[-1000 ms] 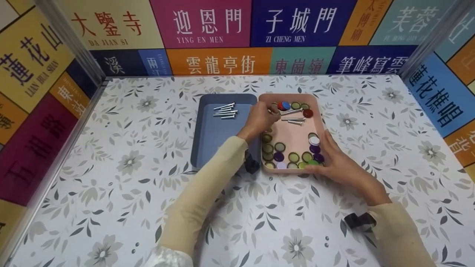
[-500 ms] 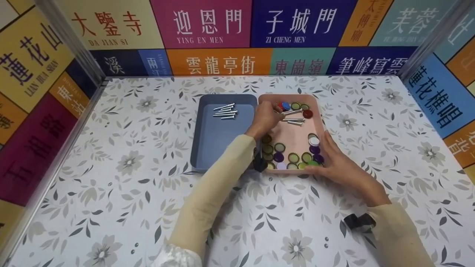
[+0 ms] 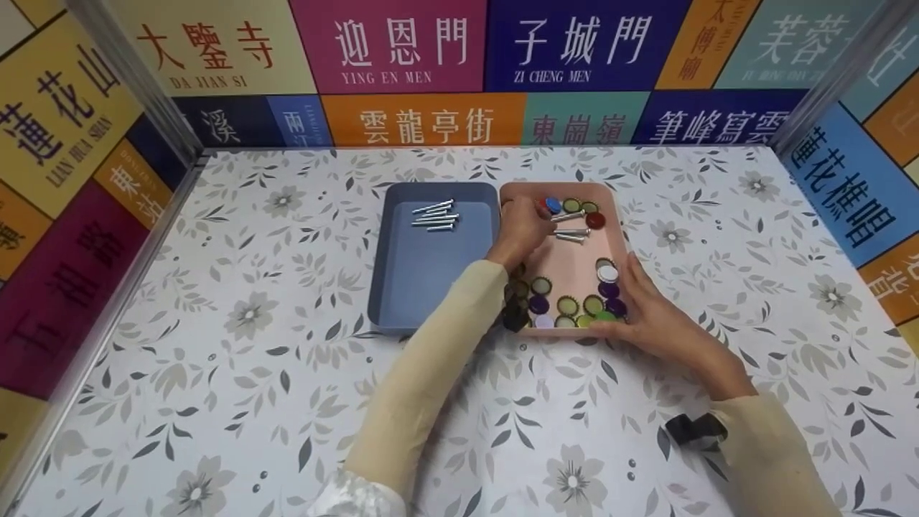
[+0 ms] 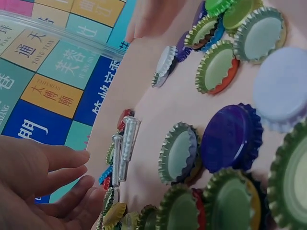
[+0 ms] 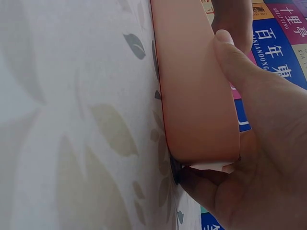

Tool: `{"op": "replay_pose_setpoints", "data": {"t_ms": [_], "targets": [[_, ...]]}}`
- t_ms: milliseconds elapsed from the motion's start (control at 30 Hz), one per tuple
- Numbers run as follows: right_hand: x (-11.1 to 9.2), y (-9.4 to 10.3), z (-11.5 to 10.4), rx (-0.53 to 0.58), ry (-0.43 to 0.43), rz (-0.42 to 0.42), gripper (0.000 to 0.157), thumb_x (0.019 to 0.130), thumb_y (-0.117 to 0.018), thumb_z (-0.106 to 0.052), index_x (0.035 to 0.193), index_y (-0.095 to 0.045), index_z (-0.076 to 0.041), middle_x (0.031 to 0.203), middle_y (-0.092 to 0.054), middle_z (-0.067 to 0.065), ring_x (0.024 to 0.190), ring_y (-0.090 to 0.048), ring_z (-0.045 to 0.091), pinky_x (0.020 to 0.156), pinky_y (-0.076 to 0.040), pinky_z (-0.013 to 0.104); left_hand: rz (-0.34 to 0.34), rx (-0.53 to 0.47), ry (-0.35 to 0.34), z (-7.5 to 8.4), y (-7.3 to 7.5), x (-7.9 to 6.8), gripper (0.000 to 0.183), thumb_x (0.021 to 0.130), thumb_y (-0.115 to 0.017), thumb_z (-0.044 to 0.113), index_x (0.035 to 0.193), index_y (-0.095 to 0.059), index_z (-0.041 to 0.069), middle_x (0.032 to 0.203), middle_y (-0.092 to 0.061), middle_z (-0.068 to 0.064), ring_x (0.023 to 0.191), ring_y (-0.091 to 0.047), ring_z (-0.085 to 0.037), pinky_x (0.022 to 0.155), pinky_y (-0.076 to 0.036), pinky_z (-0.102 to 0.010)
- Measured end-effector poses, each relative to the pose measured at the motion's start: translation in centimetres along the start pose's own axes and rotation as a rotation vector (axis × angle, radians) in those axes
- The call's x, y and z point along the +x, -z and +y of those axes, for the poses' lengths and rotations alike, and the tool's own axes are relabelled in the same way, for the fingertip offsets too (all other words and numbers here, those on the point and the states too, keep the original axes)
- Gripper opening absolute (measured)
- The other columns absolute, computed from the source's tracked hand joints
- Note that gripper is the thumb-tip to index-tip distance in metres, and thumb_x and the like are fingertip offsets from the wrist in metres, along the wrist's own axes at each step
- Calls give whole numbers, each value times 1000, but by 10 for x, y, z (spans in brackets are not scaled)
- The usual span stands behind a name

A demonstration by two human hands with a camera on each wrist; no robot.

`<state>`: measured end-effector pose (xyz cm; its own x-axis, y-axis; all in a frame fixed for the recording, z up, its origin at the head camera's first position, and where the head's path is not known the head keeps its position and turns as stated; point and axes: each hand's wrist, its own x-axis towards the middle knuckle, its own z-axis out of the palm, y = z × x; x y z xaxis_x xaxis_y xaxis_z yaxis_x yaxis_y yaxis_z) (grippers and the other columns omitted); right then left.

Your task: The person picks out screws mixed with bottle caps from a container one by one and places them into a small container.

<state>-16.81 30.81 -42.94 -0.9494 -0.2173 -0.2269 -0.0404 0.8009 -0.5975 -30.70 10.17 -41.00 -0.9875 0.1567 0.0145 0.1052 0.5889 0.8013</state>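
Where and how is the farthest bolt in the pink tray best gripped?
Probably mid-shank, fingertips pinching across it. The bolt lies lengthwise, its wider head to the right, close to a dark red cap. So I'd come from above and the left, where the left hand is, keeping clear of the cap.

You're at a booth-like work station: a white tabletop covering printed with grey flowers and leaves (image 3: pixel 287 424), enclosed by multicoloured rectangular wall panels with Chinese lettering (image 3: pixel 402 61) and straight silvery corner posts (image 3: pixel 838 64).
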Motion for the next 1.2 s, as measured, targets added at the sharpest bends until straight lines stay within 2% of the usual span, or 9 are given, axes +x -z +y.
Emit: {"op": "replay_pose_setpoints", "data": {"t_ms": [200,367,433,533,733,900,1200], "targets": [[-1,0,0,14,1,3,121,82,-71,-64,159,13,-24,166,26,6,152,1,50,121,-10,64,12,64,-40,3,-2,0,20,89,-69,5,70,-66,8,67,-56,4,64,-48,-10,60,-37,-20],[-2,1,1,18,2,7,122,81,-71,-65,159,13,-25,166,25,6,152,1,50,121,-11,63,8,80,-41,3,-5,3,37,89,-66,4,58,-48,12,57,-37,4,57,-32,-11,56,-28,-22],[-2,2,1,18,5,9,122,81,-71,-64,159,14,-24,166,25,6,152,2,49,121,-10,63,19,90,-35,4,-6,4,37,88,-67,4,58,-48,13,58,-38,6,59,-34,-11,56,-29,-22],[-2,2,2,19,4,9,122,81,-72,-63,159,14,-23,166,25,6,153,3,48,121,-10,63,24,94,-34,4,-10,6,32,88,-68,4,60,-55,12,59,-47,7,61,-40,-10,57,-33,-21],[-4,1,2,53,-14,2,122,81,-73,-62,159,13,-24,166,26,3,154,6,45,121,-8,64,-14,86,-54,6,-17,8,35,88,-65,-2,60,-48,10,58,-38,3,57,-34,-12,53,-27,-22],[-4,-1,3,70,-18,5,122,81,-73,-61,158,15,-27,166,27,2,153,5,46,121,-7,64,-28,70,-24,8,-19,10,32,86,-67,-3,62,-50,11,63,-44,4,63,-43,-12,55,-32,-21],[-2,-1,1,48,-17,-5,124,80,-72,-65,157,17,-26,164,29,1,153,3,48,121,-8,63,-55,134,20,7,-18,15,36,87,-61,-6,61,-45,13,63,-38,4,61,-40,-12,56,-34,-23]]}}
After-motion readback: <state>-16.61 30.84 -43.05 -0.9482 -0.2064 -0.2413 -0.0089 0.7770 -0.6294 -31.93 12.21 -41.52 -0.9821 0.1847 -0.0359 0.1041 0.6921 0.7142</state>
